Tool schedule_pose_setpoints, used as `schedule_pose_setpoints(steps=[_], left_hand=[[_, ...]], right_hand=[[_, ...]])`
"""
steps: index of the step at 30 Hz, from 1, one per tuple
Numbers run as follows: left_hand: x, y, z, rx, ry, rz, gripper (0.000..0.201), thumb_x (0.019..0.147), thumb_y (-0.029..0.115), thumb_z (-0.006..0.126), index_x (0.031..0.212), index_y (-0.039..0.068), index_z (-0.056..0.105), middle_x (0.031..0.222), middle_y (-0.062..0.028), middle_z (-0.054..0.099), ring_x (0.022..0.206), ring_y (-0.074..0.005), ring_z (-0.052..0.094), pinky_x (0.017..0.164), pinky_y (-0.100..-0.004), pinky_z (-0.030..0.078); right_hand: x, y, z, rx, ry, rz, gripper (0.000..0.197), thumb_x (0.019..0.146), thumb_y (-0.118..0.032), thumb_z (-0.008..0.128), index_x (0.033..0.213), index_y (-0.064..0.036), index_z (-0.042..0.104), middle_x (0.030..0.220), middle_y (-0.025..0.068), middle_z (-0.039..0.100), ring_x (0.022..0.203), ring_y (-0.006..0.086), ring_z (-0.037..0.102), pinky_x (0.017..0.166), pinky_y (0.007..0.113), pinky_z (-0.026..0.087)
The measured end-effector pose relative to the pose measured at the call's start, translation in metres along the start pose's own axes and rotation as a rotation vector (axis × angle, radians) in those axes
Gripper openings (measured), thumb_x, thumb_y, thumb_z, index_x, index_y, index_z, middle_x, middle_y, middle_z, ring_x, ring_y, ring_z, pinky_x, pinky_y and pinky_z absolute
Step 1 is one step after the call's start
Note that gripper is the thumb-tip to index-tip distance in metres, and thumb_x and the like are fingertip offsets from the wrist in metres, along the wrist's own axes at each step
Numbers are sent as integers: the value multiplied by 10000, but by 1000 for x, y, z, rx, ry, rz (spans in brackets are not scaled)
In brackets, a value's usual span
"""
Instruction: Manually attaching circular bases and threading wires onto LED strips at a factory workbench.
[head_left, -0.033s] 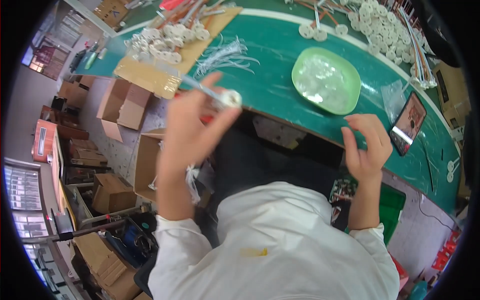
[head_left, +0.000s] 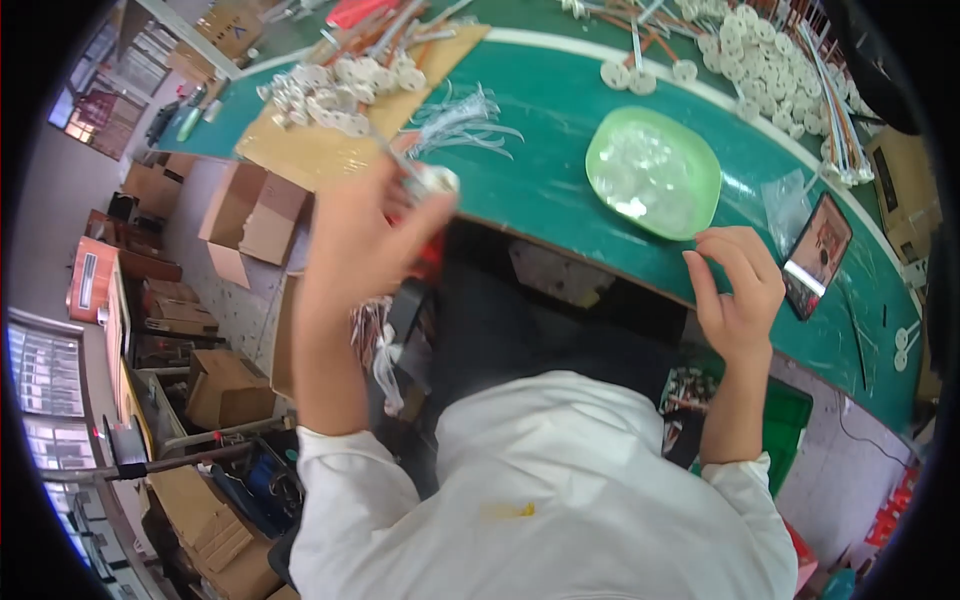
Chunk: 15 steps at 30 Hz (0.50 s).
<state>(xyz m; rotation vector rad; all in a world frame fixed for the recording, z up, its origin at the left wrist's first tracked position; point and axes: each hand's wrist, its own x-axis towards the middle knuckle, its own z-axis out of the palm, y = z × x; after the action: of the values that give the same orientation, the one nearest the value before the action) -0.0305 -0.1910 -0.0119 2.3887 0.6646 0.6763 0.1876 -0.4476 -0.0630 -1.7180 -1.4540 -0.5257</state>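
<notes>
My left hand (head_left: 365,225), slightly blurred, is closed on a white disc-ended strip (head_left: 436,180). The round end shows between thumb and fingers, and a thin grey strip runs from it up and to the left. This hand is above the near edge of the green table. On the right, my right hand (head_left: 738,290) is by the table edge, below the light green tray (head_left: 712,175). Its fingers are bent, thumb and forefinger slightly apart, with nothing visible between them. Small clear plastic pieces (head_left: 640,170) lie in the tray.
White disc-ended strips (head_left: 345,85) are heaped on a cardboard sheet (head_left: 290,155). A bundle of thin clear strips (head_left: 465,120) lies beside it. More discs (head_left: 765,65) fill the far right. A phone (head_left: 818,255) leans near a plastic bag (head_left: 787,205). Cartons (head_left: 250,215) stand at left.
My left hand has shifted a little left and down with the disc-ended strip in it. The right hand has barely moved. The whole view has tilted slightly.
</notes>
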Motion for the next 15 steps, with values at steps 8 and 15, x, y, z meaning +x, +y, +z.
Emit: schedule_pose_setpoints(steps=[8,15], left_hand=[[164,-114,-119,895,-20,0,391,805,356,656,941,-9,696,676,-172,659,634,-328,656,648,-403,516],[195,-110,-85,1057,-45,-251,459,781,377,676,1144,101,623,1088,-198,656,1023,-376,637,856,-491,519]], right_hand=[[-8,23,-10,46,88,147,135,732,91,681,808,17,599,812,125,649,729,264,617,658,315,485],[-6,23,-12,45,60,202,129,721,75,697,795,8,615,776,113,657,677,237,611,607,304,475]])
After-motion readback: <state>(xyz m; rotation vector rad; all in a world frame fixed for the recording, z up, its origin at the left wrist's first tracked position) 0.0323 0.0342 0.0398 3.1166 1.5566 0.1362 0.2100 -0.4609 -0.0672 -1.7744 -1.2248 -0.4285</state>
